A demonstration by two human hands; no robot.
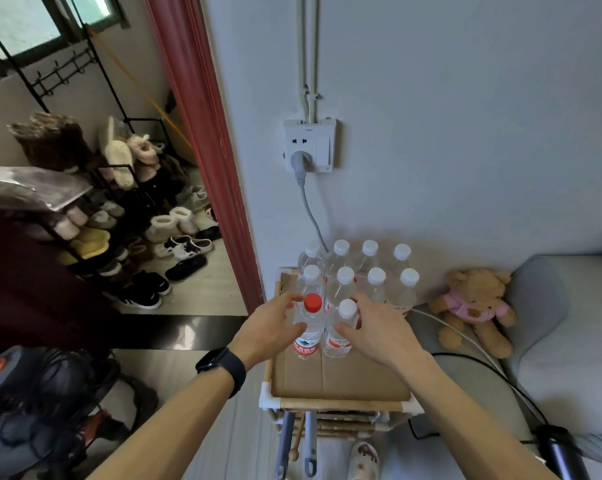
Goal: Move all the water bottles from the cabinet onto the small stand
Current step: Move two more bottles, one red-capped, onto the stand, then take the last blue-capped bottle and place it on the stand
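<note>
The small stand [341, 401] has a cardboard sheet on its top. Several clear water bottles with white caps [376, 277] stand in rows at its far end by the wall. In front of them stand a red-capped bottle [310, 327] and a white-capped bottle [341, 330], side by side and upright. My left hand [270, 325], with a black watch on the wrist, wraps around the red-capped bottle from the left. My right hand [375, 327] wraps around the white-capped bottle from the right. The cabinet is not in view.
A wall socket [309, 145] with a grey plug and cable hangs above the stand. A teddy bear [474, 308] and grey sofa [569, 327] lie right. A shoe rack [95, 216] and shoes fill the doorway left. A fan [40, 410] stands at lower left.
</note>
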